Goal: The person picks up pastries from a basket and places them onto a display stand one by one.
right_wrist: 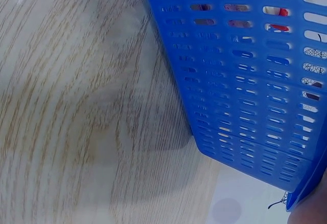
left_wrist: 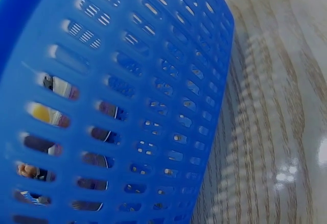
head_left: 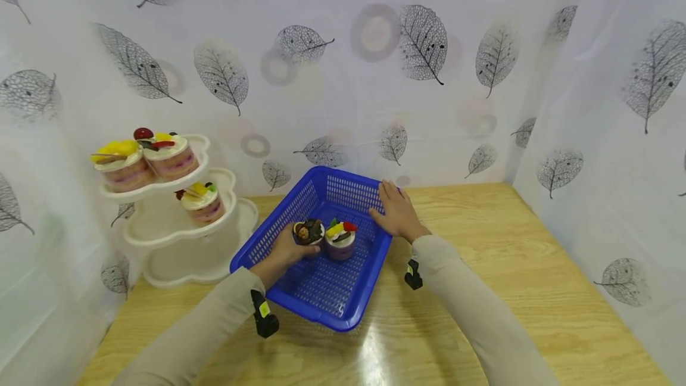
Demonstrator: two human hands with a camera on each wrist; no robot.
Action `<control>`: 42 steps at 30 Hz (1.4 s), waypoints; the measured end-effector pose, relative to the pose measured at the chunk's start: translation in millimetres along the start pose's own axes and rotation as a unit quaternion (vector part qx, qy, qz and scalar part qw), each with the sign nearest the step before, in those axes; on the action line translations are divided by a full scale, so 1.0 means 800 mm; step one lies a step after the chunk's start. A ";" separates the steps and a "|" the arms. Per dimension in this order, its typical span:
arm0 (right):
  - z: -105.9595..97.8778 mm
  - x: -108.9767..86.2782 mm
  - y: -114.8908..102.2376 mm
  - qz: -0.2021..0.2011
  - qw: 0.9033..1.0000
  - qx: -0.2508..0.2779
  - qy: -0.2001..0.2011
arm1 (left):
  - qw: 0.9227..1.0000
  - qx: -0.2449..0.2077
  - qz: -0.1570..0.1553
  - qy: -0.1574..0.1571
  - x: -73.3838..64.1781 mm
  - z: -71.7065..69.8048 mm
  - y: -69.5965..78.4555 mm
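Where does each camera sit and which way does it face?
Head: on the head, looking forward and down at the blue basket; left hand, right hand, sleeves show.
Left wrist: on that wrist, facing the basket's slotted side; no hand discernible.
Right wrist: on that wrist, facing another side; some hand shows.
Both wrist views share the basket and wooden table.

Fwiw, from my end of the feed this is some kinda makeshift recording booth, imo. Sheets (head_left: 343,115) w/ a leaf print fill the upper half of the head view and run down far left + far right, w/ a corner approx mid-right. Lower half = wood-grain tabletop (head_left: 482,237). Black wrist cams (head_left: 265,321) at lower centre say data-capture setup. Cakes (head_left: 174,162) on a white tiered stand (head_left: 187,267), mid-left, give a slight bakery vibe tho. Can't tell what bldg it's in.
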State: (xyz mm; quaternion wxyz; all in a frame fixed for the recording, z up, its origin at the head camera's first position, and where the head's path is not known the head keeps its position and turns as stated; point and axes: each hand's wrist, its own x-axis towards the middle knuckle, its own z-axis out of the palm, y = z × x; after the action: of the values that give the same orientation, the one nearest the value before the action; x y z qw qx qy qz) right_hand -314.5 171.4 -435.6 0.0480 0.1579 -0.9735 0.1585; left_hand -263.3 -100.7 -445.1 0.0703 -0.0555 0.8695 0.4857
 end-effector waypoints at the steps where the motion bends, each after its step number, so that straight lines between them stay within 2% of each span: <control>1: 0.000 0.001 0.000 0.001 1.000 0.000 0.000 | 1.000 0.003 0.004 0.002 0.000 0.001 0.000; 6: 0.000 0.002 0.004 0.001 1.000 -0.005 -0.002 | 0.999 0.035 0.021 0.012 0.000 0.004 0.002; 9: -0.001 0.001 0.004 0.003 1.000 -0.007 -0.004 | 0.999 0.039 0.023 0.016 0.000 0.004 0.003; 17: -0.006 0.000 0.001 0.005 1.000 -0.003 -0.006 | 0.999 0.042 -0.016 0.018 -0.001 0.002 0.003; 24: -0.003 0.000 0.001 0.004 1.000 -0.003 -0.007 | 0.999 0.043 -0.006 0.007 -0.001 0.001 0.002; 32: -0.004 0.000 -0.002 0.000 1.000 -0.001 -0.005 | 1.000 0.022 -0.016 0.004 -0.005 -0.002 0.004; 42: 0.000 0.002 0.000 0.004 1.000 -0.008 -0.014 | 1.000 -0.019 0.010 0.007 -0.007 -0.007 0.004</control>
State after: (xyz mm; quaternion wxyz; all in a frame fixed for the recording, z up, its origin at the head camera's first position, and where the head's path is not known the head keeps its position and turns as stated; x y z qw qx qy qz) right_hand -315.8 170.9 -435.2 0.0353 0.1556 -0.9759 0.1488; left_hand -258.5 -103.5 -438.7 0.0587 -0.0513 0.8609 0.5027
